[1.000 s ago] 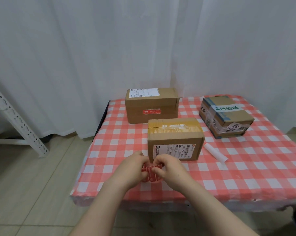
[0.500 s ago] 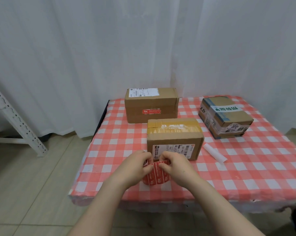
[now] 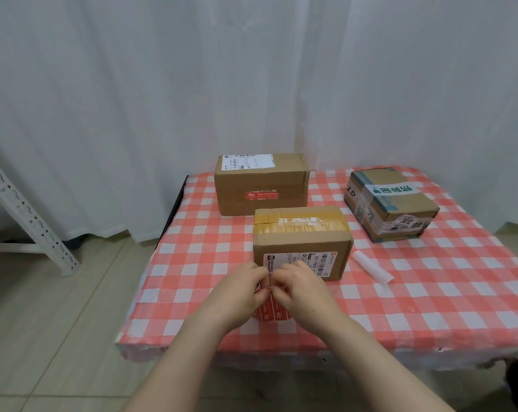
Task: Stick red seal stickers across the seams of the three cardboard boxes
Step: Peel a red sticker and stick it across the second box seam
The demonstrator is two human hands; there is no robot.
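Observation:
Three cardboard boxes stand on the checked table. The far box (image 3: 260, 182) carries a red seal sticker (image 3: 261, 195) on its front face. The near box (image 3: 300, 242), taped yellow on top, stands just beyond my hands. The right box (image 3: 390, 203) has green and white tape. My left hand (image 3: 239, 292) and my right hand (image 3: 302, 288) both pinch a sheet of red seal stickers (image 3: 274, 312) at its top edge, fingertips close together. The sheet hangs below my fingers, partly hidden by them.
A white roll of backing paper (image 3: 370, 266) lies right of the near box. The table (image 3: 192, 263) has a red and white checked cloth; its front edge is near my wrists. A white metal rack (image 3: 28, 215) stands at left, and white curtains hang behind.
Both hands have lifted the sticker sheet slightly toward the near box, and the sheet now hangs lower and more unfolded. The fingertips have come together at its top edge.

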